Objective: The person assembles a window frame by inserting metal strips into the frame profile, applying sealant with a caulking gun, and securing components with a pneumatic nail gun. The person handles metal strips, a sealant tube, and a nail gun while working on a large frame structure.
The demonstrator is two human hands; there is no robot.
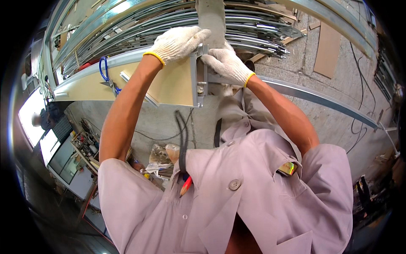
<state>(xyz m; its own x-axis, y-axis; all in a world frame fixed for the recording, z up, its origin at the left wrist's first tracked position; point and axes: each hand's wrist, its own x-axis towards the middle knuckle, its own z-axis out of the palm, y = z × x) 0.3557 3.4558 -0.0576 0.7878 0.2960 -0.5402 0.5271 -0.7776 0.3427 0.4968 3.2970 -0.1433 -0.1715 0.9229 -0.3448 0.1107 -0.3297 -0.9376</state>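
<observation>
Both my hands wear white knit gloves with yellow cuffs. My left hand (177, 42) lies flat along the top edge of a beige panel (169, 84), fingers stretched toward its metal end frame (199, 80). My right hand (226, 63) presses against that frame's outer side at the corner, where it meets a long silver metal rail (313, 95). Whether the fingers close around the frame is hidden. A grey post (211, 17) rises just behind the two hands.
Blue-handled pliers (105, 76) lie on the panel at left. Stacked metal profiles (253, 29) fill the rack behind. Concrete floor (338, 72) with board pieces and cables lies right; a cluttered bench with tools (91, 148) stands lower left. A pencil (185, 186) sticks from my shirt.
</observation>
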